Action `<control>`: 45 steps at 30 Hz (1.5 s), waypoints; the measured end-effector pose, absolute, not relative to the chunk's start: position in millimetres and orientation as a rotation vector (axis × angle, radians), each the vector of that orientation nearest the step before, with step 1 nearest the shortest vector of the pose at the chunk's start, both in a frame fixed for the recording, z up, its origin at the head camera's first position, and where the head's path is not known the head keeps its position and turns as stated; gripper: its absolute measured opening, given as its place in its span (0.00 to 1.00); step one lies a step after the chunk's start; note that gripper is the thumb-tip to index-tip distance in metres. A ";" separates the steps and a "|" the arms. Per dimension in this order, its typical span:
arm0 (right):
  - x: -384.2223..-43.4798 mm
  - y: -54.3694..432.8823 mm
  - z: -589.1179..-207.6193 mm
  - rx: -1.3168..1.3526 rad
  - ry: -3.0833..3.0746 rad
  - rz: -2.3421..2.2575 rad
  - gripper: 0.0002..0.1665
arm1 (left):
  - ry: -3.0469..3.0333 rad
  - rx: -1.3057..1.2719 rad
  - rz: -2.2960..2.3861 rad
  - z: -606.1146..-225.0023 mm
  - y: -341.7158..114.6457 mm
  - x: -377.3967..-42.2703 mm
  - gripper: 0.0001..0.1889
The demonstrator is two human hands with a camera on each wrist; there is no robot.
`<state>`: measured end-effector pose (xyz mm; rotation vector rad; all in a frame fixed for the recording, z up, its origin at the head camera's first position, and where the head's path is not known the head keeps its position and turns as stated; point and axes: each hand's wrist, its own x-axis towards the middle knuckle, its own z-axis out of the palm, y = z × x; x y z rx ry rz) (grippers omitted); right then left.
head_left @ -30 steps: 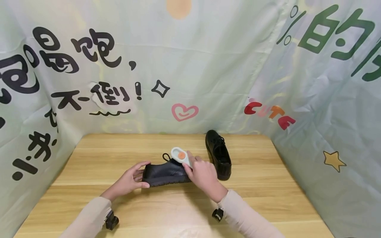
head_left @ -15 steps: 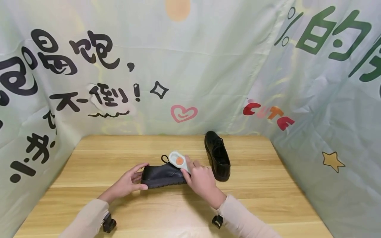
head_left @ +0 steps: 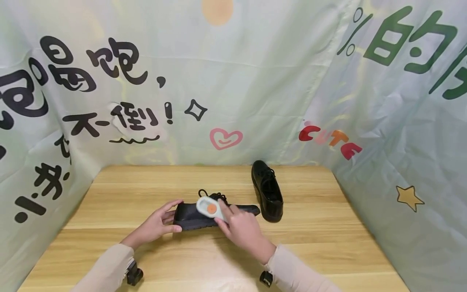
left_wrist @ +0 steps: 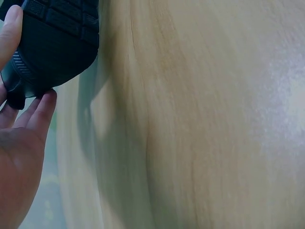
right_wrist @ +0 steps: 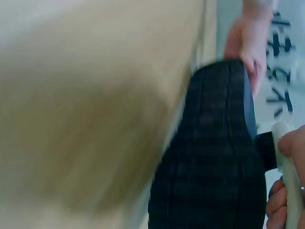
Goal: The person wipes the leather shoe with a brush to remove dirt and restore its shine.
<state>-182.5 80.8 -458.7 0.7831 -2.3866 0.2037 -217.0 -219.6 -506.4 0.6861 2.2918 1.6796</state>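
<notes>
A black lace-up shoe [head_left: 187, 224] is held by the heel in my left hand [head_left: 157, 223], thumb on the sole side and fingers around the back. Its toe points right, and the ridged sole [right_wrist: 207, 157] faces the right wrist camera. My right hand [head_left: 243, 228] grips a white brush [head_left: 205, 206] with an orange spot on its back. Black bristles [right_wrist: 268, 151] meet the side of the shoe in the right wrist view. From the head, the brush and right hand hide the shoe's middle. In the left wrist view the heel [left_wrist: 57, 52] sits between thumb and fingers.
A second black lace-up shoe [head_left: 273, 209] stands on the wooden table [head_left: 321, 243] behind and right of my right hand. Printed cloth [head_left: 255, 97] walls the back and both sides of the table.
My right hand has drawn the brush left and down along the shoe toward the heel, uncovering the laces and toe. The left hand keeps its grip almost in place.
</notes>
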 end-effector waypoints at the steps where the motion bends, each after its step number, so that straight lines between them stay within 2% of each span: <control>1: -179.3 77.8 -460.6 0.818 -2.383 0.193 0.32 | 2.285 0.684 1.689 -506.3 -219.5 -216.8 0.46; 6: -167.4 63.5 -469.9 0.894 -2.371 0.139 0.32 | 2.259 0.670 1.732 -505.3 -220.3 -215.4 0.46; 12: -171.4 62.7 -462.6 0.900 -2.400 0.138 0.32 | 2.235 0.639 1.753 -504.2 -223.3 -213.3 0.46; 23: -201.2 85.1 -435.7 0.574 -2.531 0.118 0.27 | 2.241 0.648 1.743 -505.9 -223.4 -214.0 0.46; 31: -197.9 78.0 -437.4 0.620 -2.524 0.134 0.24 | 2.262 0.665 1.728 -504.5 -220.6 -213.7 0.46; 39: -181.0 41.9 -445.4 0.782 -2.491 0.051 0.28 | 2.287 0.683 1.739 -503.4 -216.9 -213.9 0.45; 45: -167.4 17.9 -452.8 0.862 -2.444 -0.032 0.28 | 2.286 0.693 1.753 -506.9 -216.5 -215.2 0.47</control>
